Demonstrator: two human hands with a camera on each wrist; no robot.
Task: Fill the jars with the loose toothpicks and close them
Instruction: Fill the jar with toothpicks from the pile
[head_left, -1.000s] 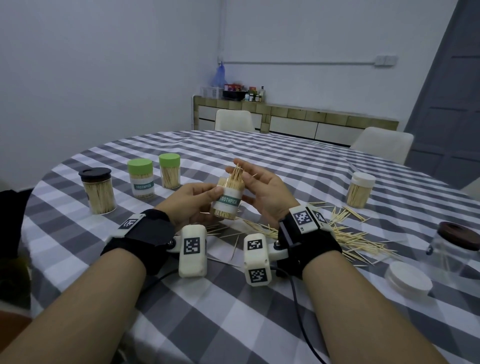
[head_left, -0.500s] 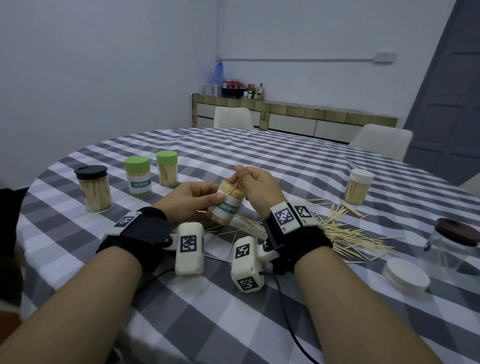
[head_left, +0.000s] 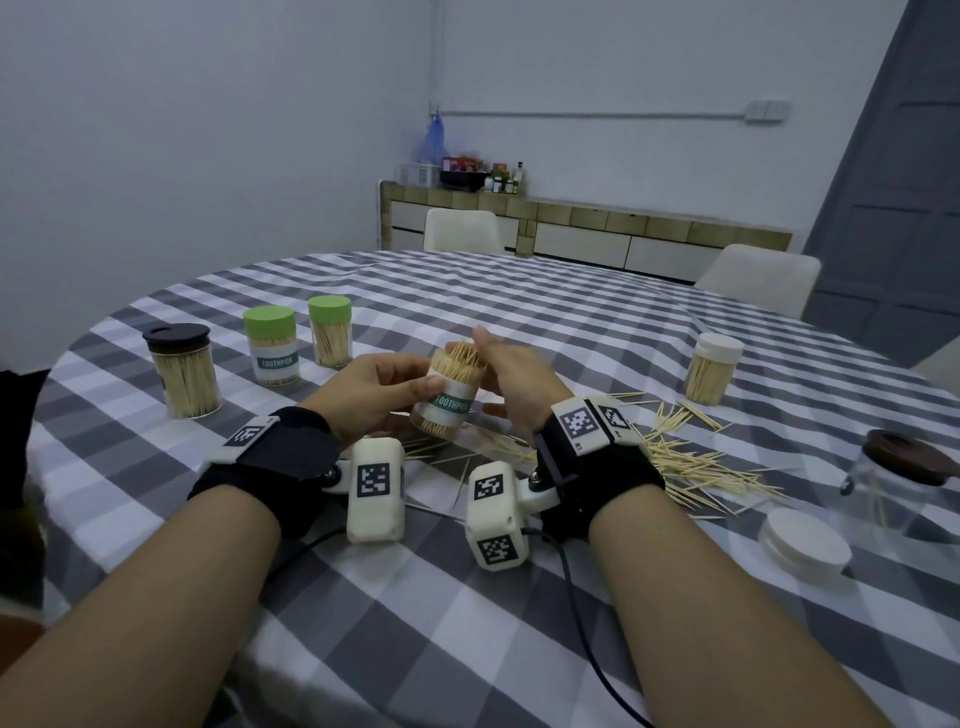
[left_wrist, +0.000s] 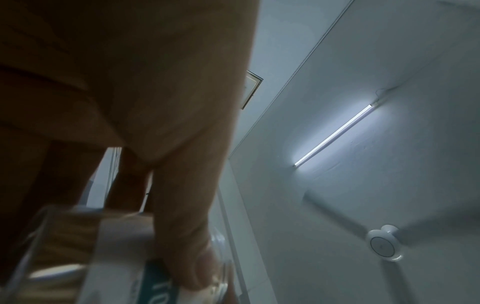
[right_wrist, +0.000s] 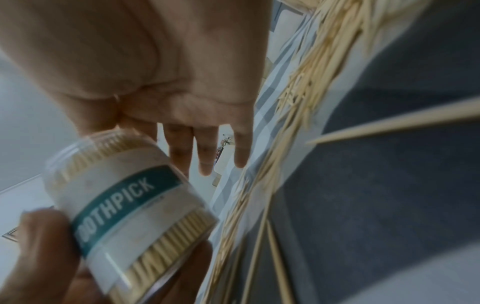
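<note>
My left hand (head_left: 387, 387) grips an uncapped clear jar (head_left: 451, 396) labelled TOOTHPICK, tilted slightly right and lifted just off the table. It is packed with toothpicks, and some tips stick out of its mouth. My right hand (head_left: 511, 374) is at the jar's right side, near the mouth, with straight fingers and nothing in it. The right wrist view shows that open palm (right_wrist: 182, 82) behind the jar (right_wrist: 124, 201). In the left wrist view, my fingers (left_wrist: 179, 226) wrap the jar (left_wrist: 78, 257). Loose toothpicks (head_left: 691, 462) lie scattered on the checked cloth to the right.
Left of my hands stand a black-lidded jar (head_left: 182, 371) and two green-lidded jars (head_left: 271, 345) (head_left: 331, 332), all full. A white-lidded jar (head_left: 711, 369) stands at the right. A loose white lid (head_left: 802, 538) and a brown-lidded glass jar (head_left: 904, 488) are near the right edge.
My right hand brought toothpicks down into the jar's mouth, curled over it, and has now opened and drawn to the jar's right side. The left hand kept hold and tilted the jar.
</note>
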